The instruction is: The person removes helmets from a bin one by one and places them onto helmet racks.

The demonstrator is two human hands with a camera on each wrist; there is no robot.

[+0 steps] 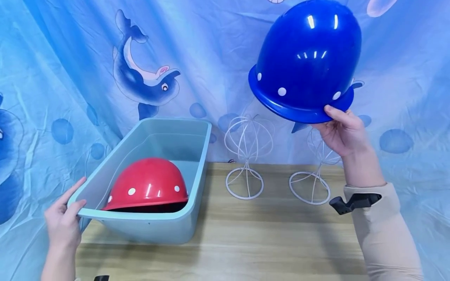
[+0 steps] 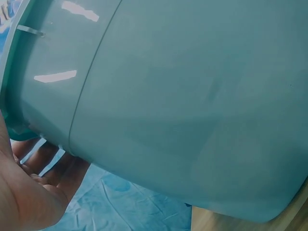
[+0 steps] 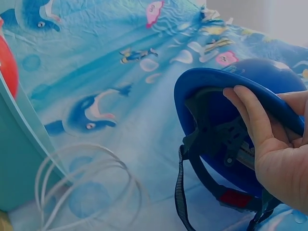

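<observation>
The pale teal bin [image 1: 151, 230] is standing on the wooden table [image 1: 281, 242], its long sides running away from the person. The glossy blue helmet [image 1: 309, 62] is hanging in the air right of the bin, higher than the stands, and is showing three white dots above its brim. The red helmet [image 1: 151, 181], also shining and showing three white dots, is lying dome up inside the bin, toward its near end.

One dolphin-printed curtain [image 1: 218, 58] is hanging behind one bin, two helmets and two white wire stands, the left stand [image 1: 247, 159] and the right stand [image 1: 319, 171] both resting on the table. Two hands are working: the left hand [image 1: 65, 218] is gripping the bin's rim at the near left corner, and the right hand [image 1: 346, 130] is pinching the blue helmet's brim.

The left wrist view is showing fingers curling under the rim, against the outer wall. Only the right wrist view is revealing the blue helmet's dark inner harness [image 3: 199, 118], a dangling strap [image 3: 180, 187] and a small red patch [image 3: 236, 197].
</observation>
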